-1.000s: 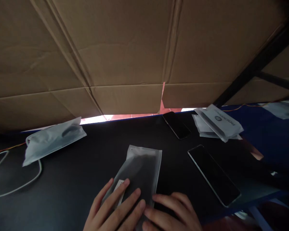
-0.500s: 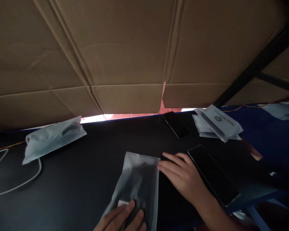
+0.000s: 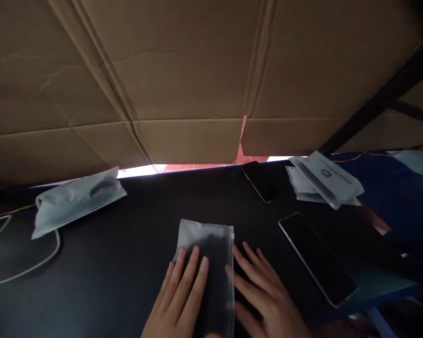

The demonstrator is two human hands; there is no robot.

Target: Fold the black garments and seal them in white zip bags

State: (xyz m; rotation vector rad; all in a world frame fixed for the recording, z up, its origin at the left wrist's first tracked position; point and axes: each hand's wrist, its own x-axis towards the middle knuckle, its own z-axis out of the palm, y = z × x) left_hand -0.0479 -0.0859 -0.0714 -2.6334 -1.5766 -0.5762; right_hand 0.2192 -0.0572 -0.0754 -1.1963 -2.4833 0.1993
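Note:
A frosted zip bag (image 3: 216, 277) with something dark inside lies flat on the black tabletop in front of me. My left hand (image 3: 179, 298) rests on its left part with the fingers stretched out and slightly apart. Along the bag's right edge, where the zip and its small white slider show, is my right hand (image 3: 262, 295). Its fingers are spread, the thumb and forefinger at the zip edge, partly smeared by motion. Neither hand grips anything that I can see.
Two phones, one nearer (image 3: 317, 258) and one farther (image 3: 262, 181), lie to the right. Printed white pouches (image 3: 333, 180) are stacked behind them. At left are another frosted bag (image 3: 79, 202) and a white cable (image 3: 24, 277). Cardboard (image 3: 183, 70) stands behind the table (image 3: 102, 281).
My left hand has moved up the bag and flattened, fingers extended. My right hand has come down from the bag's top right corner along its right edge. The bag now lies straighter.

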